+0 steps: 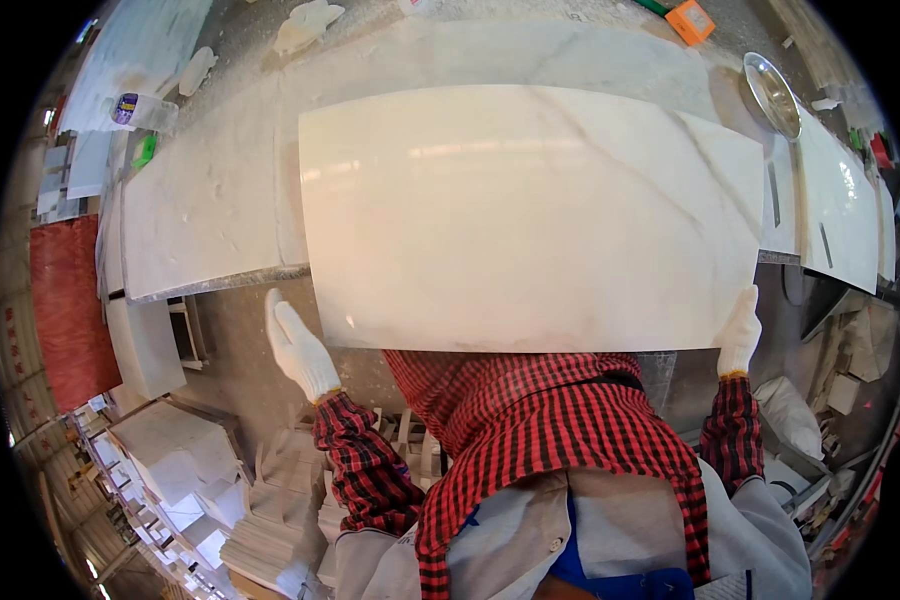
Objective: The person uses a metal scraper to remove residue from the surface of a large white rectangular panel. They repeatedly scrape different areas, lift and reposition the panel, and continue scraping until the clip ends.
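A large glossy white marble slab with faint grey veins fills the middle of the view, its near edge against my red checked shirt. My right hand, in a white glove, grips the slab's near right corner. My left hand, also gloved, is just off the slab's near left corner with fingers straight and apart, touching or nearly touching the edge. The slab lies above a dusty white stone worktable.
A round metal bowl and an orange box sit at the back right. A plastic bottle lies at the far left. Stacks of cut white stone pieces stand on the floor lower left, beside a red panel.
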A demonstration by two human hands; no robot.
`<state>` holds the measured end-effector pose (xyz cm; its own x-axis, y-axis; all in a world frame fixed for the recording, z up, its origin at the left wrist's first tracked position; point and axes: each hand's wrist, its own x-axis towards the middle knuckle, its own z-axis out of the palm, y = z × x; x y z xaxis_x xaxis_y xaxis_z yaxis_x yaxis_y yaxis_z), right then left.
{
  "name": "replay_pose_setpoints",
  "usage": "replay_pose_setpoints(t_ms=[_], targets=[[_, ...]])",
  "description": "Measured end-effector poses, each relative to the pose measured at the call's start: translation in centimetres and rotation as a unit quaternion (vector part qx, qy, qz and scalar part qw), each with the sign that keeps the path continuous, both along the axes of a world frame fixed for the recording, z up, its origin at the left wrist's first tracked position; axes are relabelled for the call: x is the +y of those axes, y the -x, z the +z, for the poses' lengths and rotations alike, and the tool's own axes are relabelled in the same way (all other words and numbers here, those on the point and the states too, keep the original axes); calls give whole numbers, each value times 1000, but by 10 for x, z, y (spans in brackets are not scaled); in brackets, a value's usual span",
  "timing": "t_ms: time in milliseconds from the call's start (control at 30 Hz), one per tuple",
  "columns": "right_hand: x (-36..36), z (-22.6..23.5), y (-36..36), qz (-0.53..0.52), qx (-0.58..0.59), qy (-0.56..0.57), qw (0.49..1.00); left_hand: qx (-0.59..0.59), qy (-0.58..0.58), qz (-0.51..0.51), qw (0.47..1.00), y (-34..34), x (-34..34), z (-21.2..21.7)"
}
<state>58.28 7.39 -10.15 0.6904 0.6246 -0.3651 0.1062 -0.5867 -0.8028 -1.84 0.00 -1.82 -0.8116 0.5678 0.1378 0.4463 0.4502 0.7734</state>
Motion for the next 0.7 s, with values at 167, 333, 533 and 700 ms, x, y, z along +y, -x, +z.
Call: replay_pose_setpoints(t_ms=[167, 333, 533, 700], targets=[[-3, 2, 15, 28, -52, -49, 997, -213, 69, -12, 975, -17, -7, -8], [-5, 5, 27, 40, -69, -83, 993, -173, 61, -21, 983, -19, -10, -24], [-10, -17, 15, 56, -99, -107, 988, -156, 63, -25, 985, -26, -7, -37], [-16, -18, 2, 89, -91, -49, 991, -144, 26, -14, 989, -27, -10, -39]])
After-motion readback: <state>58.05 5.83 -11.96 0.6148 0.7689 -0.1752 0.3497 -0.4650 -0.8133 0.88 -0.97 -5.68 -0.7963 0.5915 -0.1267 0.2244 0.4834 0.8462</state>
